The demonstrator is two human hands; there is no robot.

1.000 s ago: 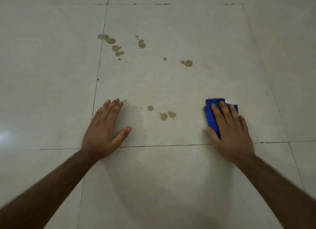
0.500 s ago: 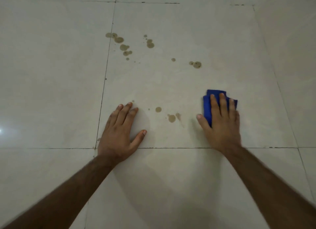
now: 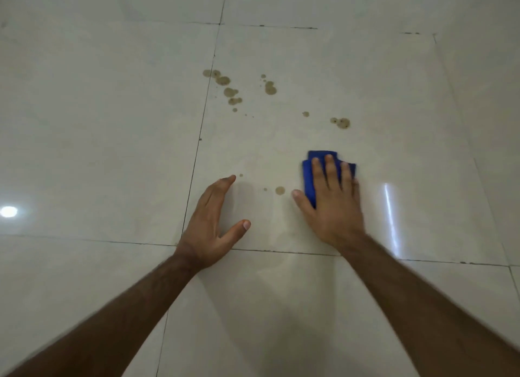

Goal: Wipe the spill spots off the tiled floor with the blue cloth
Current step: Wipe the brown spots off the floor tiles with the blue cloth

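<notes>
The right hand [image 3: 333, 207] lies flat on the folded blue cloth [image 3: 309, 179], fingers straight and pressing it against the tiled floor [image 3: 98, 123], thumb spread out to the left on the bare tile; its grip is released, with nothing curled round the cloth. The cloth's far edge and left side show past the fingers. The left hand [image 3: 209, 227] rests flat on the floor to the left, fingers together and pointing far-right, thumb splayed; its grip is also released and it holds nothing. Between the two hands sits a round brown spill spot [image 3: 280, 190], just left of the right thumb, with two tiny specks further left. Farther off on the same tile lie a chain of brown spots [image 3: 226, 88] running along the left grout line, a second small group [image 3: 270, 88] to its right, a lone dot [image 3: 306, 114] and a pair [image 3: 341, 122] far of the cloth. A bright lamp reflection [image 3: 9, 211] glares on the left tile. No writing or labels can be read anywhere.
</notes>
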